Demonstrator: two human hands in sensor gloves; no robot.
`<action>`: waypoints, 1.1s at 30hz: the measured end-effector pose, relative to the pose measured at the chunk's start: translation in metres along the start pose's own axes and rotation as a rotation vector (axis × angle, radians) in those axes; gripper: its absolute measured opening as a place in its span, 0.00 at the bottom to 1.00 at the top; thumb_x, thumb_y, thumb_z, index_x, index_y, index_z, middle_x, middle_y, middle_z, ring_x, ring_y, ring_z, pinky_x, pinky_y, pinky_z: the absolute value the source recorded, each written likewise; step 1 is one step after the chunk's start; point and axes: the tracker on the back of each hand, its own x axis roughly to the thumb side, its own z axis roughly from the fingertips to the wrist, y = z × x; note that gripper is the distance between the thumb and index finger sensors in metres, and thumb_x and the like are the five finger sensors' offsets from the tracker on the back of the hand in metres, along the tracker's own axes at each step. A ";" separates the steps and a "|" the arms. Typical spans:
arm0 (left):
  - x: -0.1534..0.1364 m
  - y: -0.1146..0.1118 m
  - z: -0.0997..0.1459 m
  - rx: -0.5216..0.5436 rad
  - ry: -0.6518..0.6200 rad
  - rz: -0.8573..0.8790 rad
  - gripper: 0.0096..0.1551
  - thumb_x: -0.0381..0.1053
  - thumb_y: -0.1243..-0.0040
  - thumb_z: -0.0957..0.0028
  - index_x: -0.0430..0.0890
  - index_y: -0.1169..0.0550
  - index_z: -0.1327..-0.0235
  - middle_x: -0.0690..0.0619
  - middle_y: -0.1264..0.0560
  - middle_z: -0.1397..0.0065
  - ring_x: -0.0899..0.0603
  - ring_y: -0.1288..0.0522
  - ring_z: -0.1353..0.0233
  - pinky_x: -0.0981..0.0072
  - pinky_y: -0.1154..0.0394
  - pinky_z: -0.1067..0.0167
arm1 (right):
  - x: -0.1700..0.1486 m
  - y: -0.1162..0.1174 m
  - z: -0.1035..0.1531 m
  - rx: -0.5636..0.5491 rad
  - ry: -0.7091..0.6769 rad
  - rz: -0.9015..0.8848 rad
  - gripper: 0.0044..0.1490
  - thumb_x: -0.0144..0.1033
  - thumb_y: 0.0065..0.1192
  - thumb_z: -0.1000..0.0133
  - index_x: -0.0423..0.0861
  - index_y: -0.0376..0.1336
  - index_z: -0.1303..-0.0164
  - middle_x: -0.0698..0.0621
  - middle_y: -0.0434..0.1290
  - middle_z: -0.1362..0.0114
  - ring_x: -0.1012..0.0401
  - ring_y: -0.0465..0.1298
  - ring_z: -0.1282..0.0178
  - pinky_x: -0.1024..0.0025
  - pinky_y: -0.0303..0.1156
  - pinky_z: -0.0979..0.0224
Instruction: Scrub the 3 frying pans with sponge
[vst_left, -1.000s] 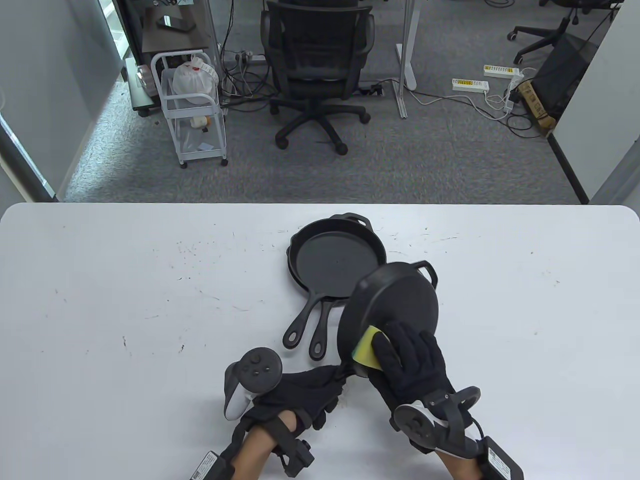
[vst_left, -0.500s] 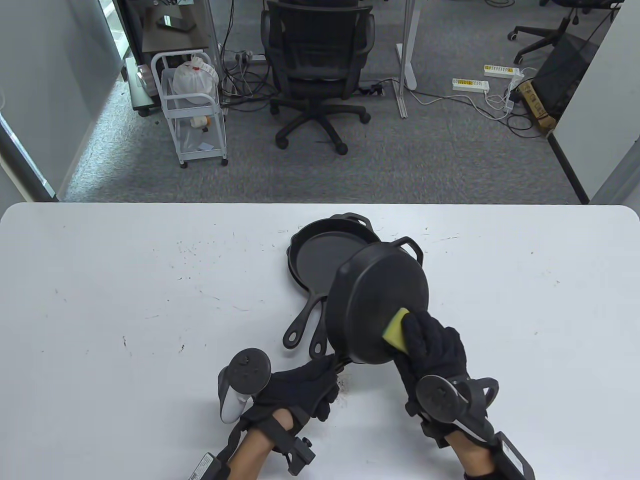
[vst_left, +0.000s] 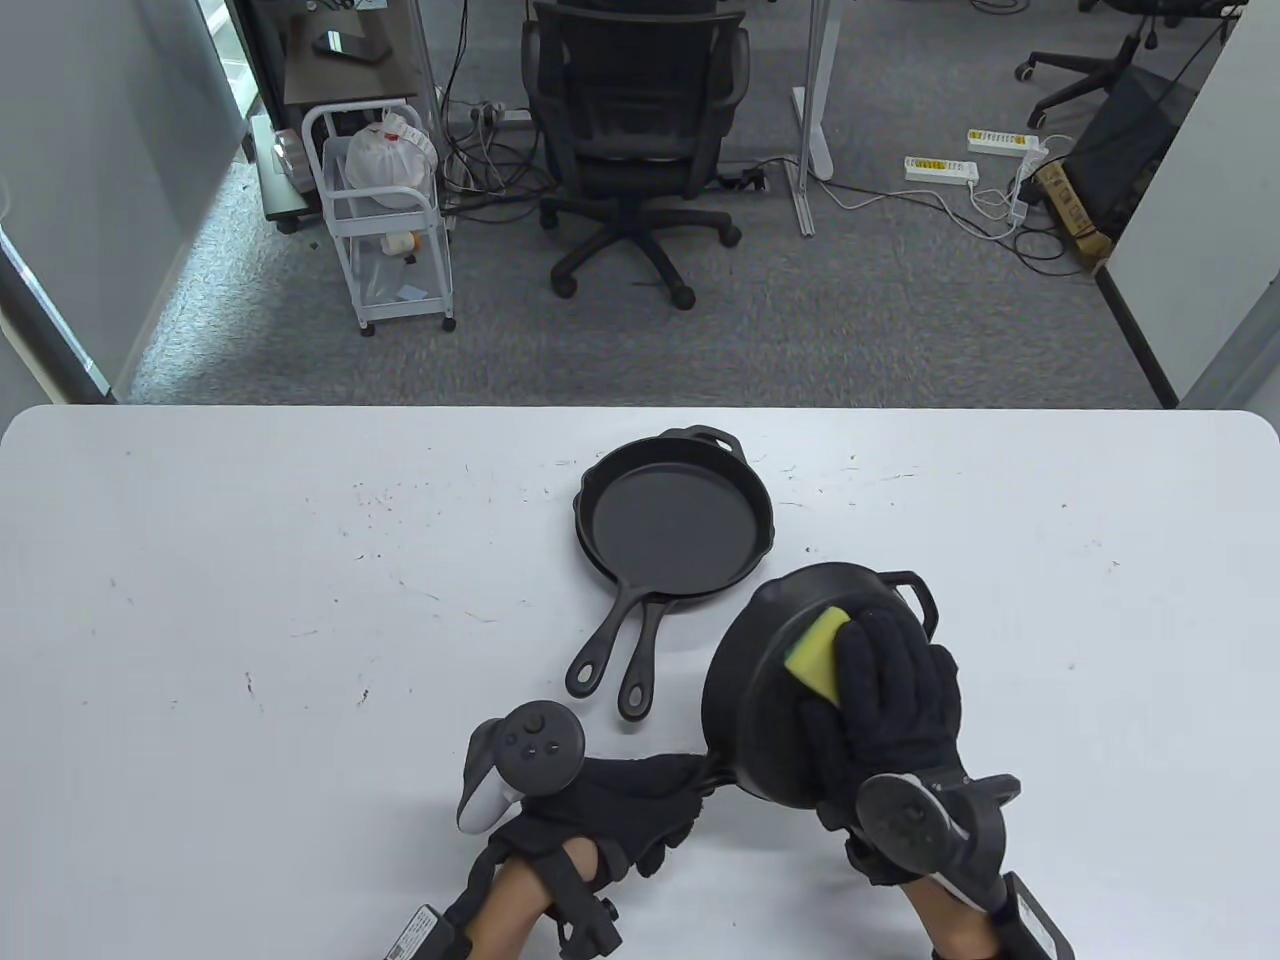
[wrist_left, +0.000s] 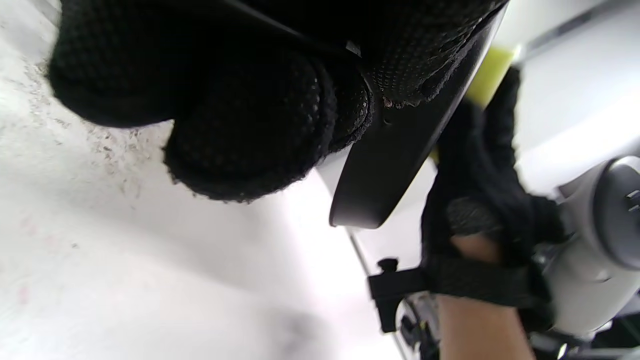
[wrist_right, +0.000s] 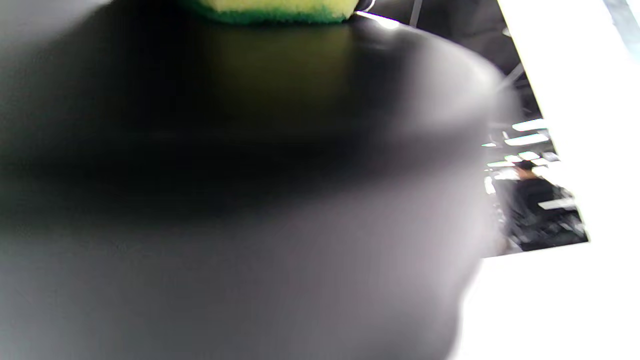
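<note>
**Sponge on the underside of a tilted pan**

No brand or label can be read on the pans or the sponge; a tag on the left wrist strap is too small to read.

The left hand (vst_left: 620, 800) is clenched round the handle of the held pan (vst_left: 770, 690), near the front edge of the desk (vst_left: 250, 600). This pan is tipped up on edge with its dark underside facing the person and the table camera; its handle runs down and left into the left hand, and its small loop grip (vst_left: 915, 590) points up and right, away from the person. In the left wrist view the rim of the pan (wrist_left: 400, 150) shows as a dark curved edge beside the curled gloved fingers (wrist_left: 245, 125).

The right hand (vst_left: 885, 700) lies over the pan's underside, gripping the sponge (vst_left: 817, 655) and pressing it against the upper part of that surface. The sponge is yellow with a green layer; the right wrist view shows the sponge (wrist_right: 272, 10) at the top edge, against blurred black metal.

Two more pans (vst_left: 672, 525) sit stacked one inside the other at the middle of the desk, openings up, nothing in the top one. Their long handles (vst_left: 615, 650) lie side by side, pointing down and left toward the person, the loop grips toward the far edge. The stack is just beside the held pan, apart from it.
</note>
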 end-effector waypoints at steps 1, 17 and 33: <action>-0.001 0.003 0.001 0.038 0.002 0.012 0.32 0.55 0.32 0.48 0.43 0.16 0.32 0.47 0.09 0.55 0.48 0.08 0.70 0.54 0.11 0.67 | -0.005 0.003 -0.002 0.015 0.021 0.007 0.46 0.57 0.50 0.47 0.63 0.38 0.21 0.50 0.51 0.14 0.47 0.58 0.16 0.40 0.50 0.18; -0.006 0.003 0.005 0.103 0.064 0.024 0.32 0.56 0.34 0.48 0.43 0.16 0.33 0.47 0.08 0.56 0.48 0.08 0.71 0.54 0.11 0.69 | 0.050 0.021 0.024 0.015 -0.345 0.093 0.48 0.56 0.51 0.48 0.65 0.35 0.23 0.53 0.48 0.13 0.50 0.56 0.14 0.41 0.51 0.17; -0.002 0.006 0.008 0.167 0.028 -0.053 0.33 0.58 0.36 0.48 0.44 0.16 0.33 0.47 0.09 0.56 0.48 0.09 0.70 0.54 0.12 0.67 | -0.003 0.018 0.000 0.037 -0.019 0.025 0.48 0.55 0.52 0.47 0.62 0.36 0.21 0.49 0.52 0.15 0.49 0.62 0.19 0.40 0.51 0.18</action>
